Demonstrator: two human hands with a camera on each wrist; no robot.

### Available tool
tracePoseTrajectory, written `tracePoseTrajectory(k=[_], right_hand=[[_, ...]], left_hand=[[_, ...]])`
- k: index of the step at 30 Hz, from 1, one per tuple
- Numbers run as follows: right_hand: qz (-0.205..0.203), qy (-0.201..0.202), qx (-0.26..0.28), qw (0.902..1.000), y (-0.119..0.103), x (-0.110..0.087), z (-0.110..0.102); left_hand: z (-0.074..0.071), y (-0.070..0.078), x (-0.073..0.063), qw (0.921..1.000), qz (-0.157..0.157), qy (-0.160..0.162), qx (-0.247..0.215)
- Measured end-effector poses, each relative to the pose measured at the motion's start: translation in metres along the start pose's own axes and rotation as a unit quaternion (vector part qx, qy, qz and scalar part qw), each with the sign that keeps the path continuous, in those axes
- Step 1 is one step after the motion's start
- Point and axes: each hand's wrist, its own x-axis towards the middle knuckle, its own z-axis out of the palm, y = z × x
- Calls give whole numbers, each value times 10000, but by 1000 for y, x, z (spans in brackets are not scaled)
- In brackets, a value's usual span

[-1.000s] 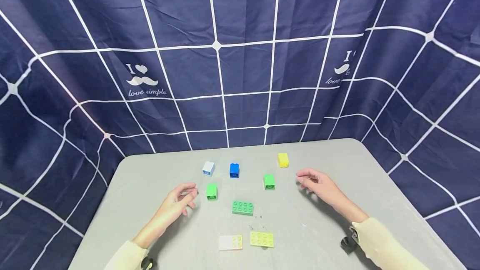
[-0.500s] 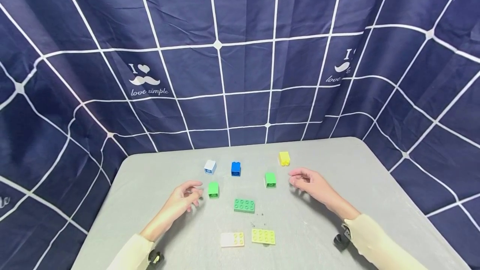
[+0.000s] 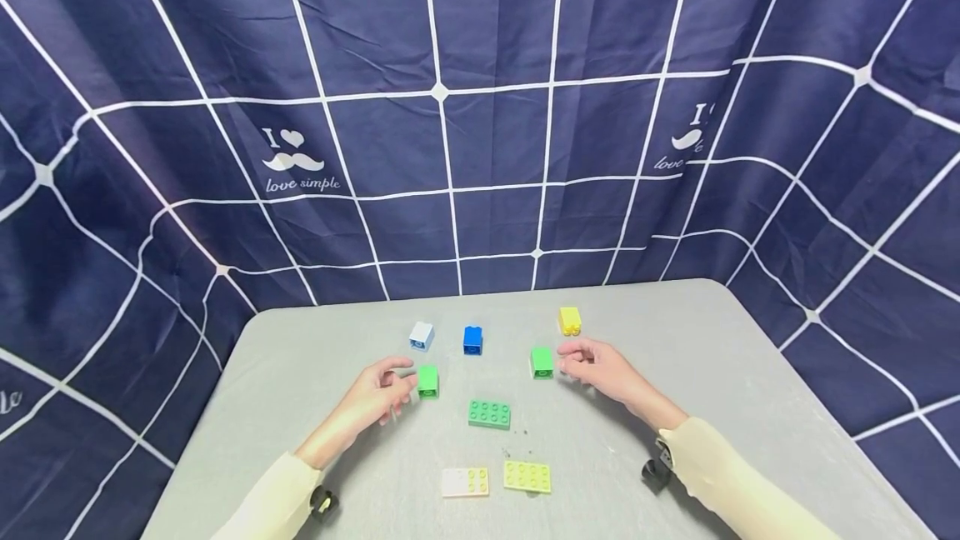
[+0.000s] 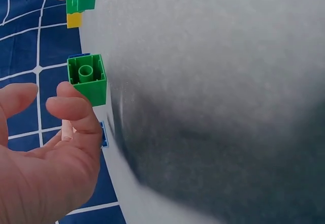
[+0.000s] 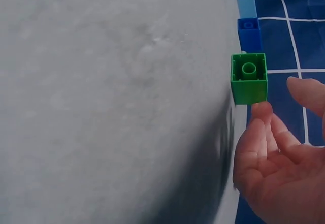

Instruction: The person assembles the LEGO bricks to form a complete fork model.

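Observation:
Two small green toy bricks lie on their sides on the grey table. My left hand (image 3: pixel 370 397) is right beside the left green brick (image 3: pixel 428 382), its fingers loosely bent and its thumb apart. In the left wrist view that brick's hollow underside (image 4: pixel 86 73) faces the camera, just past the fingertips; whether they touch it cannot be told. To the right, my right hand (image 3: pixel 602 369) comes close to the right green brick (image 3: pixel 542 363) with thumb and fingers spread. Its fingertips reach the lower edge of the brick (image 5: pixel 249 92) in the right wrist view, with no grip around it.
Behind stand a light blue brick (image 3: pixel 422 336), a dark blue brick (image 3: pixel 472 341) and a yellow brick (image 3: pixel 570 321). Nearer lie a long green brick (image 3: pixel 489 414), a white-and-yellow one (image 3: pixel 465 482) and a lime one (image 3: pixel 527 477). A navy curtain (image 3: pixel 495 148) hangs behind the table (image 3: pixel 637 473).
Both hands have moved inward: the left hand rightward up to the left green brick, the right hand leftward up to the right green brick. The bricks have stayed in place on the table.

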Motion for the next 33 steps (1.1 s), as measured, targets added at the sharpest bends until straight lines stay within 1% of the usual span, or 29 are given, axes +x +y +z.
tracePoseTrajectory(k=[3,7,10,12,17,20,24,27,30,33], right_hand=[[10,60,-79,10000,-1,5,3],[43,111,-234,9997,-5,10,4],[97,90,-291,9995,-7,13,5],[159,94,-284,9994,-8,15,6],[154,-34,-252,9996,-9,15,8],[150,-109,-246,9995,-8,16,10],[164,-111,-289,9994,-6,18,11],[133,-116,-398,9991,-6,20,13],[133,-110,-528,9985,-5,21,14],[216,-107,-572,9981,-3,22,15]], left_hand=[[1,0,2,9999,-19,-28,137],[4,1,4,9983,-36,13,574],[6,1,4,9970,-103,73,764],[8,2,4,9972,-150,76,735],[9,-1,5,9978,-260,44,608],[9,-4,6,9979,-362,9,541],[9,-8,6,9980,-449,-47,439],[9,-10,6,9981,-468,-59,391],[8,-10,6,9983,-410,-86,416],[8,-11,6,9982,-354,-177,451]])
